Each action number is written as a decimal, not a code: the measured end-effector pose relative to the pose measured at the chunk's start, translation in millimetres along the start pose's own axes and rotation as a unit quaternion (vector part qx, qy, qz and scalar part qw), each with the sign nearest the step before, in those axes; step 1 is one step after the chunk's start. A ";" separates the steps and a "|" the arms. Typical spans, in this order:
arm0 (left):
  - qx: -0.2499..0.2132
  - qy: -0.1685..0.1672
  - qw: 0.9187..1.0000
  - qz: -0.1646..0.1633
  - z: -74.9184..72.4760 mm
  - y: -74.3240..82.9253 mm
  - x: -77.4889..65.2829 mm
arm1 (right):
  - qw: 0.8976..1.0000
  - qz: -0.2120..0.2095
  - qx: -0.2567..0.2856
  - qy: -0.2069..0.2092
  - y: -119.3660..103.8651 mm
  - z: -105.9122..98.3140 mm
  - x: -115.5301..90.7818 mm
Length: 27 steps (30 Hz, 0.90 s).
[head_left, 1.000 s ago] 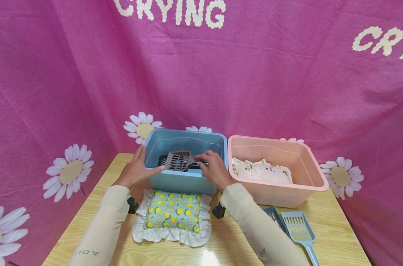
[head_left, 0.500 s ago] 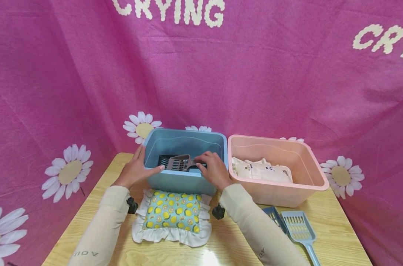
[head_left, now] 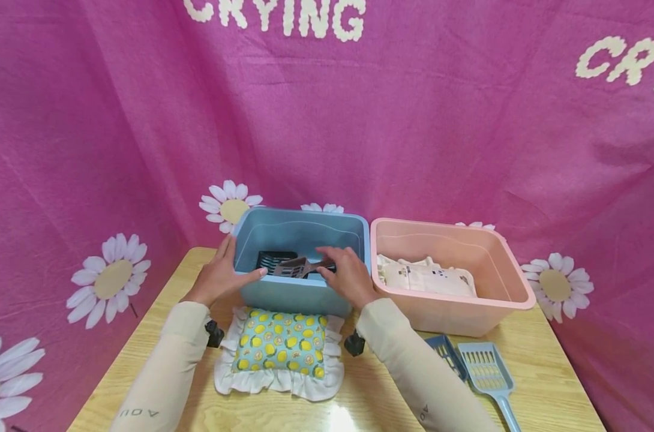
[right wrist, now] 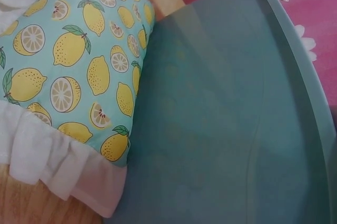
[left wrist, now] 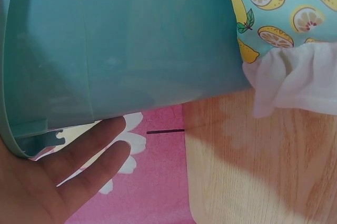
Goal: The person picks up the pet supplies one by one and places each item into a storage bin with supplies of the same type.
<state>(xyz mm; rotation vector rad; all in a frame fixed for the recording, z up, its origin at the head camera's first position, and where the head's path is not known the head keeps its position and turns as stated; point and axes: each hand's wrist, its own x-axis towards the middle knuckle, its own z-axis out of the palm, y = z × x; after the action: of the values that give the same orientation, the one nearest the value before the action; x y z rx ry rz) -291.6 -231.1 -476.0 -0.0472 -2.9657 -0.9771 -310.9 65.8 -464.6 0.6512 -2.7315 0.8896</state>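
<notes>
In the head view a brown slotted litter scoop (head_left: 291, 267) lies in the blue bin (head_left: 297, 295), over a black slotted scoop (head_left: 273, 260). My right hand (head_left: 350, 275) reaches across the bin's front right rim, index finger and thumb spread apart around the brown scoop's handle. My left hand (head_left: 216, 277) rests at the bin's front left corner, thumb along the front rim. Its fingers stretch straight along the outer wall in the left wrist view. Against the bin's front lies a lemon-print pillow (head_left: 281, 343) with a white ruffle, on the wooden table.
A pink bin (head_left: 440, 312) stands close on the right with a cream pillow (head_left: 426, 279) inside. In front of it lie a dark blue scoop (head_left: 447, 357) and a light blue scoop (head_left: 489, 372). A magenta daisy cloth (head_left: 413, 120) hangs behind the bins.
The brown scoop has tipped down and settled lower in the blue bin. My right index finger has lifted off its handle. My left hand has stayed at the corner.
</notes>
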 end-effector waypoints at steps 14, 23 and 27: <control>-0.004 0.000 1.000 -0.004 -1.0 2.7 -1.6 | 1.000 0.009 0.018 -0.006 0.3 -2.2 1.4; -0.011 -0.003 1.000 -0.008 -1.3 4.0 -2.5 | 0.999 0.037 0.018 -0.026 -1.7 -3.3 1.6; -0.009 -0.002 1.000 -0.004 -1.0 2.7 -2.4 | 0.999 0.038 0.021 -0.028 -1.7 -2.8 1.9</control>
<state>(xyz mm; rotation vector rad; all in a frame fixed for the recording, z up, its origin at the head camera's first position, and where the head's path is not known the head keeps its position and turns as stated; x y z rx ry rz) -289.0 -229.6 -473.6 -0.0366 -2.9635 -1.0047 -311.6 65.6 -460.9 0.5912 -2.8111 0.9619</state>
